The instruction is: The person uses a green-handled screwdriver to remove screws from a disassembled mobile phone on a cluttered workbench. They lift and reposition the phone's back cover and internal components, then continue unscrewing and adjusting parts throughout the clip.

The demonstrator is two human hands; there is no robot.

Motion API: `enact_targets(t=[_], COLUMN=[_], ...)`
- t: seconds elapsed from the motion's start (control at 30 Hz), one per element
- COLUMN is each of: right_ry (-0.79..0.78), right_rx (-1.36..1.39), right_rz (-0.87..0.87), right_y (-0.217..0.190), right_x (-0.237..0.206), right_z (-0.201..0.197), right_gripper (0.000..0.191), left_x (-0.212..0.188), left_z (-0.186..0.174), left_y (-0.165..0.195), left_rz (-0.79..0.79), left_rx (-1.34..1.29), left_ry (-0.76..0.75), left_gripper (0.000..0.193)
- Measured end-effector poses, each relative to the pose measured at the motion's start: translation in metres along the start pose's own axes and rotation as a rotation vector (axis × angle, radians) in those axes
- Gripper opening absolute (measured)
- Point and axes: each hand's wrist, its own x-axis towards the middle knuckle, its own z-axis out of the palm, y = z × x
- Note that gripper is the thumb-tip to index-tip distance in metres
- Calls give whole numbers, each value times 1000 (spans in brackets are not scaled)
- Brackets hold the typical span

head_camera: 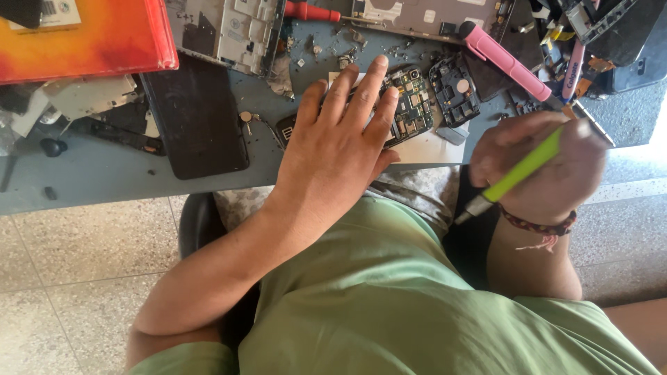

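From my head camera I count two hands, both mine, one green circuit board [410, 104], one dark plastic phone frame [454, 90] just right of it, one black flat phone panel [196, 118] to the left, and two pink pens: a fat pink marker [504, 61] and a thinner pink pen [573, 69] at the far right.

My left hand [340, 146] lies flat and open, palm down, fingers spread and pointing to the far side, pressing on the circuit board where it rests on a white sheet of paper [431, 149] on the grey-blue worktable [104, 173]. The forearm runs back toward my green shirt [389, 298].

My right hand [545, 167] is closed in a fist around a lime-green slim screwdriver [521, 172], near the table's near edge, right of the board and apart from it. A braided dark wristband [538, 226] circles that wrist.

The screwdriver's long axis runs diagonally; its metal tip points near and left, toward my lap, its handle rising far and right through my fist.
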Motion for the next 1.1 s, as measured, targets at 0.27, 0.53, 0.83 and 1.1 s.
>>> enact_targets(t=[0.27, 0.53, 0.83, 1.1], right_ry=[192, 229, 126, 140], right_rx=[201, -554, -1152, -1166], right_rz=[-80, -284, -466, -492], right_y=[6, 25, 31, 40], right_x=[0, 9, 16, 19], right_z=[8, 41, 50, 48], right_gripper=[29, 15, 29, 29], left_x=[-3, 1, -1, 0], left_z=[1, 1, 5, 5], left_y=[0, 8, 3, 0], left_rz=[5, -9, -16, -10], left_rx=[11, -70, -130, -118], left_ry=[-7, -23, -14, -9], left_gripper=[68, 81, 84, 85])
